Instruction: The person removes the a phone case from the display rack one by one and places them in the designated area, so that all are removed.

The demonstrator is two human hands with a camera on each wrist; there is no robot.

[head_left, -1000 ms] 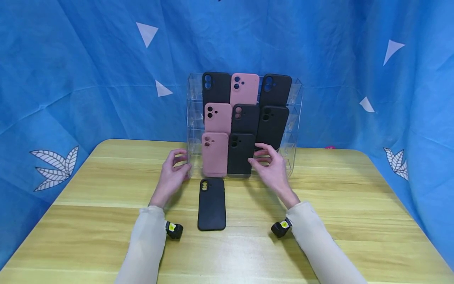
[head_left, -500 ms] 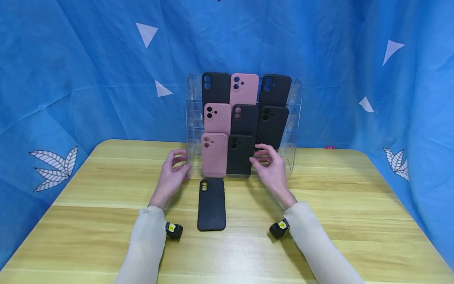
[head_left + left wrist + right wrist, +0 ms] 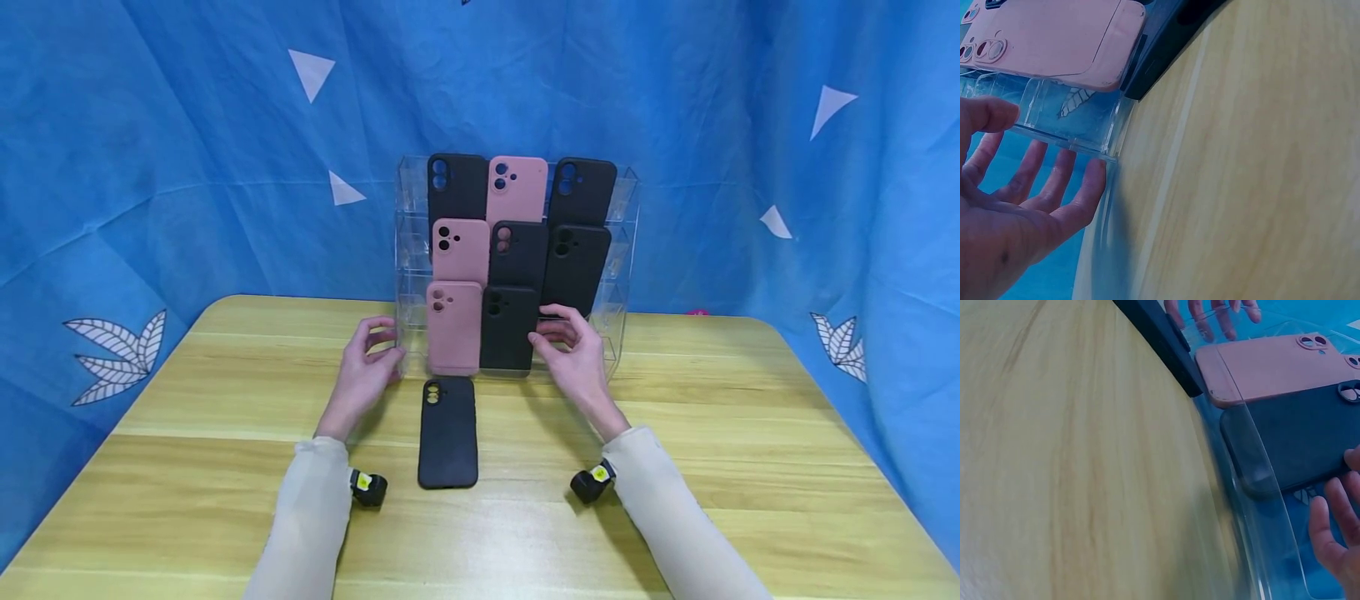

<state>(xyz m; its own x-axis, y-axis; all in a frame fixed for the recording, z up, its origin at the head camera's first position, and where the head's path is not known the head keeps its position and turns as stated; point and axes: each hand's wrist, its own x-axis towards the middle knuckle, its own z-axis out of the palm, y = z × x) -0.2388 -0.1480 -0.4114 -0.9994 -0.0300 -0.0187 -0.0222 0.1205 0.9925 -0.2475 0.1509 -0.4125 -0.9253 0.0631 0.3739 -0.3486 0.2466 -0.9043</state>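
Standing at the table's [image 3: 225, 400] far edge: clear acrylic rack [image 3: 626, 250], eight phone cases filling its tiers. Flanking it, left hand [image 3: 365, 375] touching the left wall, fingers loosely spread, gripping nothing; right hand [image 3: 572, 354] curling beside the lowest black case [image 3: 508, 329], grip unclear. Lying flat in front, another black case [image 3: 447, 433].

long, close-fitting cream sleeves on both arms, ending in snug cuffs at the wrists. strapped under each wrist, a small black camera unit with a yellow sticker, one by the left hand [image 3: 363, 375] and one by the right hand [image 3: 573, 358]. bare of rings, watches or gloves as far as visible.
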